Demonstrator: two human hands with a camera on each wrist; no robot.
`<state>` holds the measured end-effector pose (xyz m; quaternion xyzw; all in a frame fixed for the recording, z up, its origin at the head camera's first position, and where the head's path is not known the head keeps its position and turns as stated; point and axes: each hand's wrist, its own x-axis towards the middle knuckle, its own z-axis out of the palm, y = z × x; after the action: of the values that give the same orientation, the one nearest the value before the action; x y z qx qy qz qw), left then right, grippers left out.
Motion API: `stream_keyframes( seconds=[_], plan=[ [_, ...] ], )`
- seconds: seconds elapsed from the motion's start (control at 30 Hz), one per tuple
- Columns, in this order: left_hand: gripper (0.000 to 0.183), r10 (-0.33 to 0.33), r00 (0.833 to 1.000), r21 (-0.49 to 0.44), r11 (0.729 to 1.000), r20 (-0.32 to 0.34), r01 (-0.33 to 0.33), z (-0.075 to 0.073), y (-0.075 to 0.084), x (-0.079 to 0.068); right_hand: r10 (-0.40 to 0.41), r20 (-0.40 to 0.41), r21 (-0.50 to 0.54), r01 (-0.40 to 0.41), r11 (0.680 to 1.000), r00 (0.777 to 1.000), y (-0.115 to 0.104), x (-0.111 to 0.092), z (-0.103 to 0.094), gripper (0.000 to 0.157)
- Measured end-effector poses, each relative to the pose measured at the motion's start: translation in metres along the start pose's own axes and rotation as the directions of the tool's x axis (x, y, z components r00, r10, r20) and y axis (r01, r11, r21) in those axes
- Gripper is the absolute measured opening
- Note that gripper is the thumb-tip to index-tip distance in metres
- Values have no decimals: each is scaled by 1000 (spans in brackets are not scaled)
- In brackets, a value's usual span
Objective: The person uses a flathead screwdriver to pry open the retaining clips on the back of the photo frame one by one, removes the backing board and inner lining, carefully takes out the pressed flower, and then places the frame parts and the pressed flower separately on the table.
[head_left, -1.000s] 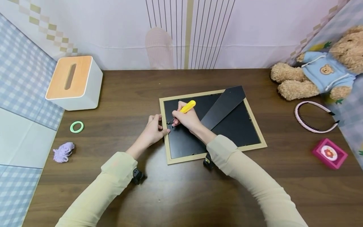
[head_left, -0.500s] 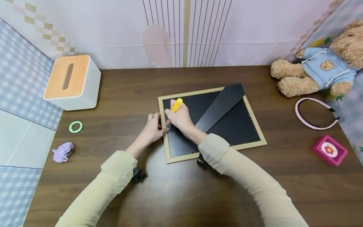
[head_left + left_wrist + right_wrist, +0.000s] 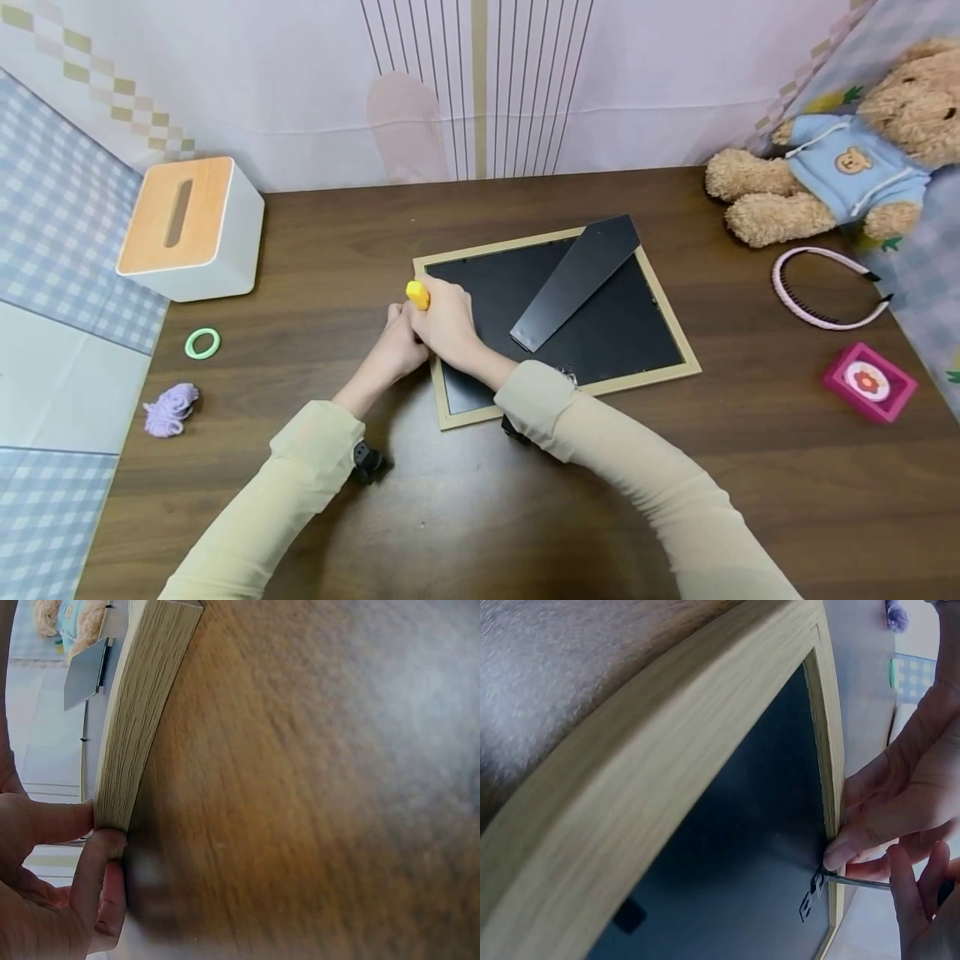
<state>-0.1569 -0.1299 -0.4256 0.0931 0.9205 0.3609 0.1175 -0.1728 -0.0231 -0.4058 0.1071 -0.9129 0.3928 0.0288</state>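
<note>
A picture frame (image 3: 517, 325) with a light wood border lies back side up on the table. Its black stand leg (image 3: 577, 283) slants across the black backing board (image 3: 622, 333). My left hand (image 3: 396, 348) grips the frame's left border, thumb over the top. My right hand (image 3: 448, 323) holds a yellow-handled screwdriver (image 3: 417, 295) right beside the left hand. In the right wrist view, the thin metal shaft (image 3: 861, 883) crosses the border beneath the left thumb (image 3: 844, 853). Its end meets a small dark fitting (image 3: 807, 904) at the board's edge; the exact tip is unclear.
A tissue box (image 3: 191, 229), a green ring (image 3: 202, 332) and a bundle of purple cord (image 3: 170, 410) lie at left. At right are a teddy bear (image 3: 840, 167), a pink headband (image 3: 795, 307) and a magenta box (image 3: 870, 383).
My right hand has moved left, up against the left hand. The screwdriver handle has swung from leaning right to leaning left. My left hand keeps its grip on the frame.
</note>
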Motion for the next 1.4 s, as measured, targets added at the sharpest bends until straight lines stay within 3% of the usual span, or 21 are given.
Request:
stream_keyframes(
  seconds=[0.2, 0.27, 0.37, 0.43, 0.5, 0.53, 0.63, 0.77, 0.83, 0.87, 0.93, 1.0, 1.07, 1.1, 1.17, 1.23, 1.27, 1.33, 1.4],
  plan=[
    [33, 102, 995, 102, 990, -18, -99, -1, -4, -2, -69, 23, -31, 70, 997, 997, -5, -3, 4, 16],
    [33, 54, 998, 72, 996, -18, -53, 0, -4, -3, -83, 32, -13, 84, 996, 996, -3, -2, 3, 16],
    [43, -48, 999, -12, 999, -13, 48, 5, -1, -6, 20, 49, 196, -29, 980, 999, 8, 2, -12, 17],
    [57, -120, 993, -74, 990, 0, 120, 11, 3, -11, 140, 60, 375, -153, 914, 988, 20, 8, -33, 18],
    [65, -142, 990, -70, 987, 24, 144, 18, 9, -19, 262, 64, 531, -255, 808, 963, 34, 13, -62, 19],
    [64, -150, 988, -52, 987, 33, 152, 20, 12, -23, 291, 62, 576, -273, 771, 955, 42, 15, -78, 19],
    [58, -177, 982, 28, 984, 62, 176, 22, 19, -33, 338, 54, 644, -291, 707, 940, 65, 13, -126, 22],
    [51, -207, 975, 152, 969, 81, 193, 9, 15, -24, 419, 96, 659, -373, 654, 903, 94, 0, -174, 31],
    [45, -202, 976, 207, 961, 76, 183, -3, 6, -9, 460, 141, 597, -446, 666, 876, 104, -8, -190, 35],
    [41, -190, 980, 230, 958, 59, 172, -11, 0, 0, 472, 157, 550, -474, 688, 867, 109, -12, -196, 36],
    [32, -158, 987, 275, 948, -25, 159, -24, -14, 18, 445, 172, 504, -467, 726, 879, 118, -19, -204, 32],
    [31, -134, 982, 300, 939, -136, 169, -32, -26, 34, 369, 181, 523, -407, 749, 912, 127, -24, -209, 23],
    [37, -99, 961, 297, 938, -259, 177, -32, -30, 39, 256, 179, 600, -311, 737, 950, 138, -31, -212, 10],
    [40, -75, 948, 294, 941, -308, 170, -28, -28, 37, 193, 178, 646, -263, 717, 965, 144, -35, -214, 11],
    [48, -28, 937, 299, 944, -347, 139, -19, -17, 25, 86, 188, 703, -196, 684, 978, 157, -43, -219, 25],
    [49, 8, 941, 330, 937, -338, 111, -9, 0, 8, 9, 204, 732, -158, 662, 979, 170, -52, -225, 38],
    [49, 5, 951, 358, 927, -308, 111, -5, 9, 0, -21, 212, 747, -149, 648, 977, 176, -56, -228, 43],
    [51, -56, 979, 438, 889, -196, 138, 1, 24, -12, -48, 246, 762, -163, 627, 968, 188, -63, -235, 52],
    [58, -145, 987, 504, 848, -73, 161, 6, 33, -17, -47, 290, 753, -197, 628, 956, 198, -71, -241, 60]
  ],
)
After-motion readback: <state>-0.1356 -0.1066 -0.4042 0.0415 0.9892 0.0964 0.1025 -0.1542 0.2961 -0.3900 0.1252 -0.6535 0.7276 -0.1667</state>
